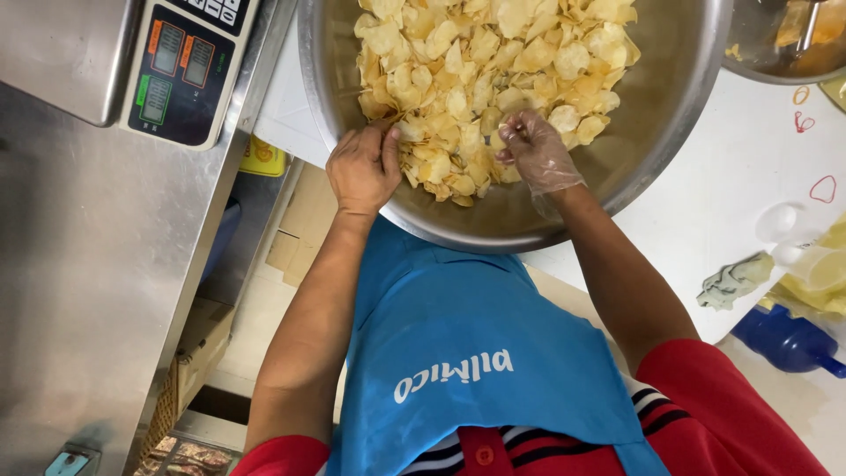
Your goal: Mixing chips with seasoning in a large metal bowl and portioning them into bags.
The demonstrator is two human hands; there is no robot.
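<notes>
A large steel bowl (pixel 687 106) is heaped with potato chips (pixel 493 62). A few are pinched in the gloved right hand (pixel 536 152); the bare left hand (pixel 363 167) is pressed, loosely curled, into the near edge. Most chips lie untouched.

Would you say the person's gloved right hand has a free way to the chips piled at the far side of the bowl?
Probably yes: the right hand is already inside the open metal bowl, and only loose chips lie ahead.

Pale yellow potato chips (pixel 493 62), thin and curled, heaped loosely in large round steel bowl (pixel 679 115) at far centre; pile thickest toward far side, thinning to scattered pieces on bare metal at near edge; bowl upright on white surface
</notes>
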